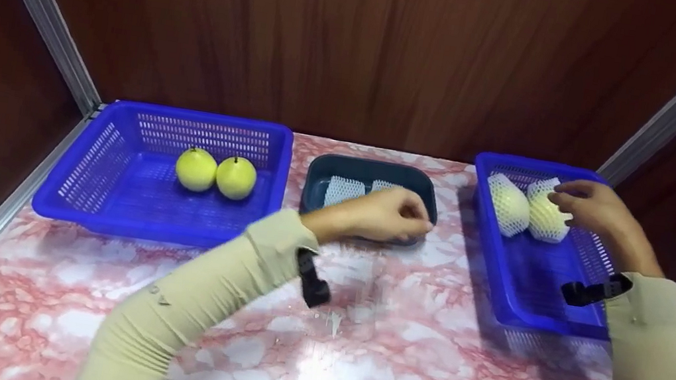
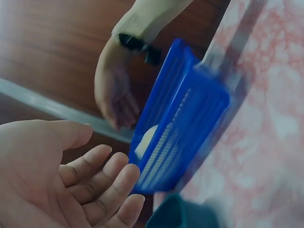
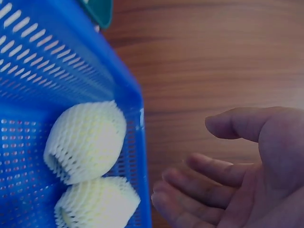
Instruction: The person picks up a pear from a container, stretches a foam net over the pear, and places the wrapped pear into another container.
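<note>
Wood-grain panels (image 1: 367, 40) back the marbled worktop (image 1: 239, 316), where two bare yellow pears (image 1: 196, 170) sit in the left blue basket (image 1: 130, 192), my left grip (image 1: 378, 214) hangs loosely open by the dark teal tray (image 1: 375, 167) of foam nets (image 1: 343, 192), and my right grip (image 1: 599, 212), fingers relaxed, hovers near two net-sleeved pears (image 1: 510, 206) in the right blue basket (image 1: 540, 274).

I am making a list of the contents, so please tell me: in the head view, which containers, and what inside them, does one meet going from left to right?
Left blue basket with two bare pears → dark tray with white foam nets → right blue basket with two netted pears.
</note>
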A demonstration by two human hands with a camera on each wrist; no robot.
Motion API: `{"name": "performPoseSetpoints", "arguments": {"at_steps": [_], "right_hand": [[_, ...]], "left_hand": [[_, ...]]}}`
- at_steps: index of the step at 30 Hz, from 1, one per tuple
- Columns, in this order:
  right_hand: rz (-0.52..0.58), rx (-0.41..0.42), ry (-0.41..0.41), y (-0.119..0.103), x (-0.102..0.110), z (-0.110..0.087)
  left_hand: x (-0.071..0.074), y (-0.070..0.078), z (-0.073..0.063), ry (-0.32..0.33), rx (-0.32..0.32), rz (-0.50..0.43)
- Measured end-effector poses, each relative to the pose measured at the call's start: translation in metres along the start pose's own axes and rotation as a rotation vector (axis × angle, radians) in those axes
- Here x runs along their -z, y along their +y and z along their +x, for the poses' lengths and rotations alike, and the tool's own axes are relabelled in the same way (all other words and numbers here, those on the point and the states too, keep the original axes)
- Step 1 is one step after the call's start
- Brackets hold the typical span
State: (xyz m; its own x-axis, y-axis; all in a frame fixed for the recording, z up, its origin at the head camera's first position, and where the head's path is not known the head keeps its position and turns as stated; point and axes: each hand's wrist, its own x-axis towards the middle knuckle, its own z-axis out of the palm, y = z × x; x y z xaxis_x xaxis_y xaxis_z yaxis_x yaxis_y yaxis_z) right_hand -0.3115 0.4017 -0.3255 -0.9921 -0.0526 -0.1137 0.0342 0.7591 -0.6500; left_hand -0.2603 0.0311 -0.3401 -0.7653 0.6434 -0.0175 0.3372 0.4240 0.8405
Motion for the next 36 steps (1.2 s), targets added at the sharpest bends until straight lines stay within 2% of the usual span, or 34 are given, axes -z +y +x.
{"name": "performPoseSetpoints", "arguments": {"at_steps": [3, 6, 10, 13, 18, 24, 29, 33, 36], "right_hand": [[0.070, 0.042, -0.012, -0.010, -0.003, -0.005], [0.098, 0.068, -0.033, -0.020, -0.005, -0.011], [0.082, 0.100, -0.032, -0.033, -0.007, -0.019], [0.075, 0.126, -0.036, -0.040, -0.010, -0.026], [0.138, 0.152, -0.096, -0.051, -0.015, -0.035], [0.236, 0.210, -0.153, -0.068, -0.022, -0.043], [0.271, 0.254, -0.209, -0.084, -0.031, -0.047], [0.280, 0.285, -0.225, -0.098, -0.042, -0.048], [0.317, 0.305, -0.247, -0.110, -0.054, -0.047]], "left_hand": [[0.020, -0.010, -0.010, 0.029, -0.036, 0.047], [0.040, -0.021, -0.022, 0.051, -0.044, 0.060], [0.069, -0.033, -0.040, 0.094, 0.012, 0.039], [0.092, -0.045, -0.054, 0.157, 0.061, 0.000], [0.133, -0.071, -0.078, 0.266, 0.170, -0.074], [0.178, -0.100, -0.104, 0.398, 0.260, -0.151], [0.200, -0.128, -0.125, 0.541, 0.307, -0.227], [0.210, -0.150, -0.137, 0.678, 0.325, -0.276], [0.215, -0.165, -0.145, 0.744, 0.351, -0.299]]}}
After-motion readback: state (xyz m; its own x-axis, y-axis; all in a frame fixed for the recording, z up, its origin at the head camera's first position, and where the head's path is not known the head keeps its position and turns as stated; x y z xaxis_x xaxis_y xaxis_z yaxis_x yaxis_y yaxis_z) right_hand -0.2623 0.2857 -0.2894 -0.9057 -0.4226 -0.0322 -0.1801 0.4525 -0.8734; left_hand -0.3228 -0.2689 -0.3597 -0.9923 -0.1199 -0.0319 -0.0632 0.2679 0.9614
